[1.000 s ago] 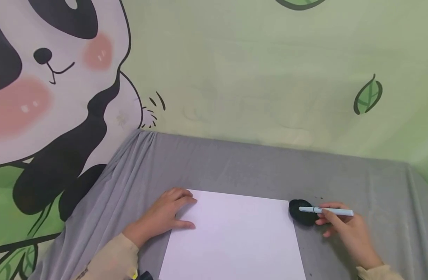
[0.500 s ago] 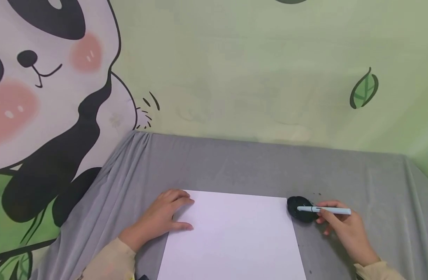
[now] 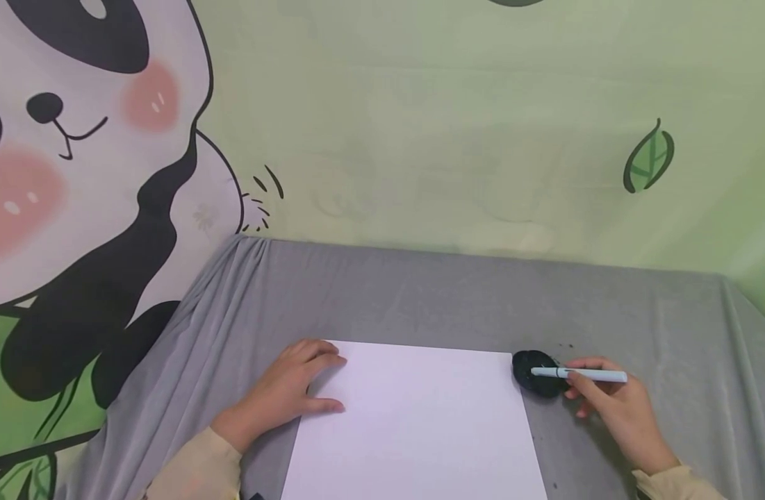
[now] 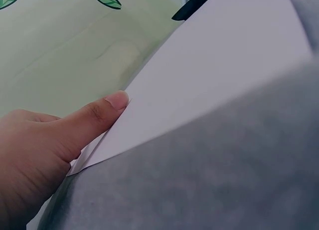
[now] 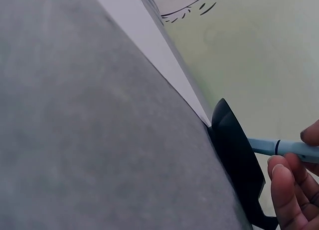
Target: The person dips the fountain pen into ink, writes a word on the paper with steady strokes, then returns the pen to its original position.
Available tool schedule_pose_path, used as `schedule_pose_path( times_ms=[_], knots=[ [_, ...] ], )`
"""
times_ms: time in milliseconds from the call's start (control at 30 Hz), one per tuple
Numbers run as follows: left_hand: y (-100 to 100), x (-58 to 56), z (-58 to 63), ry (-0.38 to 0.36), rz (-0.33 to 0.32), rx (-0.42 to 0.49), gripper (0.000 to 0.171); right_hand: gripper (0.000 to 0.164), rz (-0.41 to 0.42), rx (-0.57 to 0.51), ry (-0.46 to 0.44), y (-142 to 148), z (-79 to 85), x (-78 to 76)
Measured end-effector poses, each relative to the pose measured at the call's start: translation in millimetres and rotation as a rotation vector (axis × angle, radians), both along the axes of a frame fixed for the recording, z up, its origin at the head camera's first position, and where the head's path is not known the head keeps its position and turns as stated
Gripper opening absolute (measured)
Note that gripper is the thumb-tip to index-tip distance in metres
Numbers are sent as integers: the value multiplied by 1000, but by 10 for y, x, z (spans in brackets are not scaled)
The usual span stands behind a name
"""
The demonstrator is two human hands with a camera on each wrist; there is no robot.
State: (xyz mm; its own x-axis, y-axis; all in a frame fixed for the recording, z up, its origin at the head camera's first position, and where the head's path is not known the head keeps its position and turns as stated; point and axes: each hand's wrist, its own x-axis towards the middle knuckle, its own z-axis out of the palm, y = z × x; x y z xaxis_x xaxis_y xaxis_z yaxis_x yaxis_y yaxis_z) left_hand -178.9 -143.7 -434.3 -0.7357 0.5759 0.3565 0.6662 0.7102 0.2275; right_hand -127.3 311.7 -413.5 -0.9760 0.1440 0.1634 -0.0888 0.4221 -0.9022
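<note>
A large white sheet of paper (image 3: pixel 420 423) lies on the grey cloth. My left hand (image 3: pixel 288 385) rests at its far left corner, fingers relaxed and the thumb laid on the sheet, as the left wrist view (image 4: pixel 45 155) also shows. At the far right corner sits a small black dish (image 3: pixel 541 389), touching or overlapping the paper's edge. My right hand (image 3: pixel 626 413) pinches a light blue pen (image 3: pixel 597 376) between thumb and fingers, held nearly level. The pen's front end is over the dish; in the right wrist view the dish's wall (image 5: pixel 234 155) hides its tip.
Grey cloth (image 3: pixel 382 292) covers the table up to the back wall. Behind it hangs a green backdrop (image 3: pixel 420 139) with a printed panda (image 3: pixel 107 278) and leaves. A few small dark specks lie on the cloth near the dish. A dark object (image 3: pixel 256 496) shows at the lower edge.
The head view has shifted slightly, moving the scene a little to the left. Both hands, the pen, the dish and the paper otherwise keep nearly the same places.
</note>
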Motion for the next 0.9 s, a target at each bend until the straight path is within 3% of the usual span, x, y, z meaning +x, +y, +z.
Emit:
schedule_pose_path(
  times_ms=[233, 467, 667, 900],
  knots=[
    [2, 0, -2, -9, 4, -6, 63, 16, -32, 34, 9, -17, -13, -8],
    [-4, 0, -19, -3, 7, -2, 63, 19, -10, 46, 11, -4, -15, -5],
    [-9, 16, -31, 15, 4, 7, 63, 7, 77, -100, 42, 18, 8, 6],
    [-12, 3, -29, 18, -9, 24, 62, 8, 129, -242, 45, 66, 135, 14]
  ],
)
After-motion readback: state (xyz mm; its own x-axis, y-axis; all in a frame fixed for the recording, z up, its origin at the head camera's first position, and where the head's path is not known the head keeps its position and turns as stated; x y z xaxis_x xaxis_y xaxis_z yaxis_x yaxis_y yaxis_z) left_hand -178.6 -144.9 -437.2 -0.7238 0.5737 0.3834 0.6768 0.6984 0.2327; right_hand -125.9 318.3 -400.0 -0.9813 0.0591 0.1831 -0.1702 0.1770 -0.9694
